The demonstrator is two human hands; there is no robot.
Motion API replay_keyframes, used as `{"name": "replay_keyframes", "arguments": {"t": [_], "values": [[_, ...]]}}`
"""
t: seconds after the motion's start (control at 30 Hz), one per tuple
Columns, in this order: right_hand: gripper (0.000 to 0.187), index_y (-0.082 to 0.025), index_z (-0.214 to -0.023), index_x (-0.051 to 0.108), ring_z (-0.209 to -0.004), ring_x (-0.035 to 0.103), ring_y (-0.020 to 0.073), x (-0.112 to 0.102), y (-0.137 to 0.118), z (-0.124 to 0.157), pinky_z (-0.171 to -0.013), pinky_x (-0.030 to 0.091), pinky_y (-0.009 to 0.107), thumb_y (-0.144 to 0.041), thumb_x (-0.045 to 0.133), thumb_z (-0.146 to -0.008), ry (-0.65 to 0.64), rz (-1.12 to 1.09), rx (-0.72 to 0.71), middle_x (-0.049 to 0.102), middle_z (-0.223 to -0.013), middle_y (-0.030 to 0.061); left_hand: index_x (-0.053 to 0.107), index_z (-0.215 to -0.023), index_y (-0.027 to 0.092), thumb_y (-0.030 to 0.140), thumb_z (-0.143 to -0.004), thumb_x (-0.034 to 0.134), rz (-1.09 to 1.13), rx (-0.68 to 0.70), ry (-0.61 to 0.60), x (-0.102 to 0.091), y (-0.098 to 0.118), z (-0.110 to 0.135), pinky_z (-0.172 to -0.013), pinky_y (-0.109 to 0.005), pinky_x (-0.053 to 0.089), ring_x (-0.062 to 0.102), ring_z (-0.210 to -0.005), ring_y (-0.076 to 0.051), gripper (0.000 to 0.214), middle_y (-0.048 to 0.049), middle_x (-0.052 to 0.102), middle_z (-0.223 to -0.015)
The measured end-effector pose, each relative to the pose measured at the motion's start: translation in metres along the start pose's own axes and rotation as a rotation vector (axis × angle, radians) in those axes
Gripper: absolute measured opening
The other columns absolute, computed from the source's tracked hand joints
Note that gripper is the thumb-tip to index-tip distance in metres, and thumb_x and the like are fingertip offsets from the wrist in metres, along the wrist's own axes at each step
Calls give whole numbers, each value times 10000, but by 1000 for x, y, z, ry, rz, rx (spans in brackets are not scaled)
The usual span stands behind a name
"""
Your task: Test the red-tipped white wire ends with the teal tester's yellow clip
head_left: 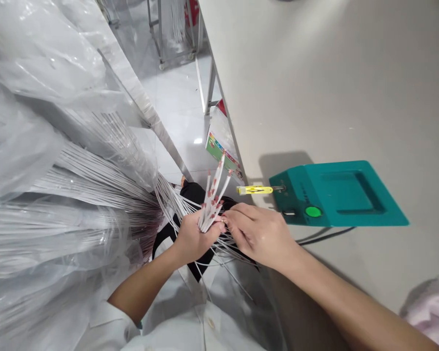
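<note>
My left hand (195, 237) is closed around a bundle of thin white wires (212, 202), whose reddish-brown tips stick up past the thumb. Just right of it, my right hand (260, 233) has its thumb and fingers pinched together, close to the left thumb. A tiny yellowish spot shows at that pinch, too small to name. The long tails of the wires (170, 195) trail left and down over my lap. Beyond the right knuckles, a yellow clip (255, 189) sticks out from a teal device (310, 192) with a round green button.
The teal device stands on a pale table (314, 97), with a black cable (327, 236) behind it. Large wire bundles in clear plastic (76, 195) fill the left side, beside a metal rail (146, 109). A wheeled rack (173, 29) and a printed carton (221, 141) are on the floor.
</note>
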State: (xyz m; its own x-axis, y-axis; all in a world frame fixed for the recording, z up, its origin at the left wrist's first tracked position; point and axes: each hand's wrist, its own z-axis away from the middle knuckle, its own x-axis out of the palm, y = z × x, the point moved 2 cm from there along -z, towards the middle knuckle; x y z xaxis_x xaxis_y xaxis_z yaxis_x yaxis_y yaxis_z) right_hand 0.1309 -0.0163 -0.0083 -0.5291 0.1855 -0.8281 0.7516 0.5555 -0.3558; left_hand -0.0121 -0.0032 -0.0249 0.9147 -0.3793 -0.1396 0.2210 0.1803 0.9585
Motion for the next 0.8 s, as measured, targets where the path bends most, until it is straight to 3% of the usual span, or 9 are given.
{"name": "replay_keyframes", "arguments": {"t": [0.17, 0.23, 0.37, 0.43, 0.5, 0.67, 0.8], "values": [[234, -175, -639, 587, -519, 532, 141, -7, -3, -3, -498, 367, 284, -185, 440, -821, -82, 210, -55, 574, -587, 22, 623, -625, 141, 171, -698, 565, 63, -114, 8, 2, -6, -4, -477, -211, 374, 472, -465, -81, 98, 15, 567, -541], [237, -186, -631, 576, -506, 521, 137, -16, -3, -4, -492, 359, 286, -191, 442, -827, -97, 259, -42, 573, -582, 16, 644, -743, 128, 196, -698, 581, 129, -172, 35, 3, -7, -8, -416, -197, 336, 424, -399, -55, 103, 13, 584, -562], [166, -191, -812, 619, -692, 601, 197, -44, 8, -5, -608, 428, 318, -228, 462, -851, 1, 391, -38, 668, -783, 69, 573, -1133, 140, 219, -712, 589, 233, -195, 26, 3, -1, -17, -362, -172, 316, 405, -363, -37, 428, 5, 629, -623], [220, -159, -967, 613, -832, 601, 278, -53, 22, -6, -706, 435, 394, -245, 439, -863, -28, 500, -43, 666, -909, 131, 566, -1168, 151, 217, -718, 581, 244, -170, 1, 3, 4, -22, -354, -162, 314, 394, -362, -30, 455, 11, 624, -615], [270, -168, -1025, 599, -940, 572, 321, -57, 37, -7, -801, 403, 467, -220, 380, -875, -122, 560, -81, 661, -933, 138, 602, -1125, 138, 219, -718, 576, 241, -158, -15, 5, 8, -27, -353, -158, 320, 393, -367, -27, 416, 6, 621, -613], [282, -219, -888, 623, -878, 577, 279, -56, 63, -12, -867, 354, 526, -167, 347, -869, -285, 459, -140, 668, -820, 87, 608, -1139, 126, 233, -714, 583, 287, -188, -5, 11, 13, -38, -346, -163, 314, 365, -359, -19, 440, 2, 628, -619], [197, -215, -899, 625, -823, 589, 272, -54, 71, -19, -866, 350, 543, -255, 436, -857, -274, 373, -91, 662, -773, 85, 595, -1170, 139, 226, -712, 583, 327, -173, -12, 15, 15, -43, -343, -171, 304, 356, -357, -23, 467, 5, 630, -609]]}}
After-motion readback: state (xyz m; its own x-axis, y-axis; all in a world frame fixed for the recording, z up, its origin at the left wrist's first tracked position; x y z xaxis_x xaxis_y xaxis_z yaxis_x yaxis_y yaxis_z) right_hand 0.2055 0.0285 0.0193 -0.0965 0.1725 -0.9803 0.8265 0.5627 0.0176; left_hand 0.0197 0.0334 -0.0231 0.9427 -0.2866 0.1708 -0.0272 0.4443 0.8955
